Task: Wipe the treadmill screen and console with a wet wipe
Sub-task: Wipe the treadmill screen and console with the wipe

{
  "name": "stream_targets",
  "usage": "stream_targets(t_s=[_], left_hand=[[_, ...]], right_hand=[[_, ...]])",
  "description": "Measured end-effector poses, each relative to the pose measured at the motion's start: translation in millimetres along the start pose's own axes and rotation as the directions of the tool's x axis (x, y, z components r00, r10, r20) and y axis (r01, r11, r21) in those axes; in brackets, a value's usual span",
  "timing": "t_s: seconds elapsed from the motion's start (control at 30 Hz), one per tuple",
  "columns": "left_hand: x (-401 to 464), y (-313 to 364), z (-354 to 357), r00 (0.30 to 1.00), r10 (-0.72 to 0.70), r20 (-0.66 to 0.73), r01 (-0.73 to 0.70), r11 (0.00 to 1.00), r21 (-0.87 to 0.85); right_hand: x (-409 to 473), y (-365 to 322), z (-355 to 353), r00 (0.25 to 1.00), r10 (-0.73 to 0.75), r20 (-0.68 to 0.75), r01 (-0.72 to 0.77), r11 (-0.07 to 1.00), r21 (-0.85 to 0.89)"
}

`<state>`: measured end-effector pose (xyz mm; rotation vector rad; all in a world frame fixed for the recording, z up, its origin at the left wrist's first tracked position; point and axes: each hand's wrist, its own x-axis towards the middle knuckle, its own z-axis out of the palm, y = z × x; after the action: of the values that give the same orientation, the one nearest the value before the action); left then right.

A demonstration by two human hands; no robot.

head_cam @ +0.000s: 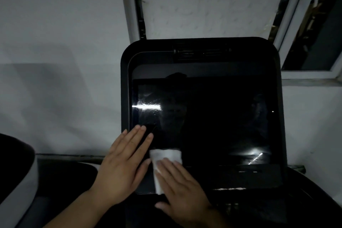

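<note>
The black treadmill console (pixel 277 83) fills the centre, with its dark glossy screen (pixel 212 122) switched off and streaked with reflections. A white wet wipe (pixel 166 155) lies on the screen's lower left corner. My right hand (pixel 182 189) presses flat on the wipe with straight fingers, covering its lower part. My left hand (pixel 123 164) rests flat beside it, fingers straight, on the console's left edge and the screen corner.
A grey wall (pixel 55 61) stands behind the console. A window frame (pixel 307 72) is at the upper right, and a vertical strip (pixel 137 5) runs above the console. A dark rounded object with a grey rim (pixel 20 181) sits at the lower left.
</note>
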<state>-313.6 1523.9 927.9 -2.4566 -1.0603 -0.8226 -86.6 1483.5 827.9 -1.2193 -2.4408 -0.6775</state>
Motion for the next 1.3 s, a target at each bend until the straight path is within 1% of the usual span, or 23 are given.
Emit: stream_targets(t_s=[0.1,0.2,0.27,0.37,0.47,0.53,0.63,0.73,0.93,1.07,1.17,1.3], left_hand=[[-1,-3,-4,1.0,0.003,-0.024,-0.003,1.0,0.001],[-2,-4,-9,0.999,0.002,-0.04,-0.002,1.0,0.01],[-5,-4,-12,0.999,-0.012,-0.038,0.013,1.0,0.014],[-7,-5,-16,0.999,-0.033,-0.03,0.034,0.999,0.021],[-8,-7,-18,0.999,-0.039,-0.024,0.039,0.999,0.027],[-7,-8,-18,0.999,-0.038,-0.023,0.039,0.999,0.032],[-8,-8,-15,0.999,-0.031,-0.017,0.032,0.999,0.039],[-8,-5,-12,1.0,-0.026,-0.003,0.026,0.999,0.034],[-4,-3,-11,1.0,-0.024,0.004,0.024,1.0,0.02],[-3,-2,-6,1.0,-0.018,0.011,0.017,1.0,0.013],[-1,-1,-2,1.0,0.003,0.015,-0.003,1.0,0.007],[4,1,5,1.0,0.018,0.024,-0.018,1.0,0.012]], right_hand=[[35,-9,-1,0.997,-0.06,0.045,0.059,0.998,0.026],[72,16,-6,0.997,-0.074,0.034,0.071,0.995,0.075],[103,43,-15,0.999,-0.046,0.028,0.043,0.996,0.081],[153,77,-32,1.0,0.002,0.016,-0.003,0.999,0.045],[179,90,-42,0.998,0.056,0.011,-0.056,0.998,0.014],[175,83,-39,0.998,0.059,0.022,-0.06,0.998,0.019],[153,68,-30,1.0,-0.005,0.03,0.004,1.0,0.031],[156,70,-31,0.999,-0.032,0.021,0.031,0.999,0.042],[202,92,-47,0.998,0.06,-0.009,-0.06,0.998,-0.034],[210,97,-51,0.997,0.074,-0.011,-0.075,0.996,-0.041],[188,117,-57,0.994,0.104,0.022,-0.102,0.992,-0.072],[126,181,-73,0.979,0.201,-0.018,-0.202,0.972,-0.123]])
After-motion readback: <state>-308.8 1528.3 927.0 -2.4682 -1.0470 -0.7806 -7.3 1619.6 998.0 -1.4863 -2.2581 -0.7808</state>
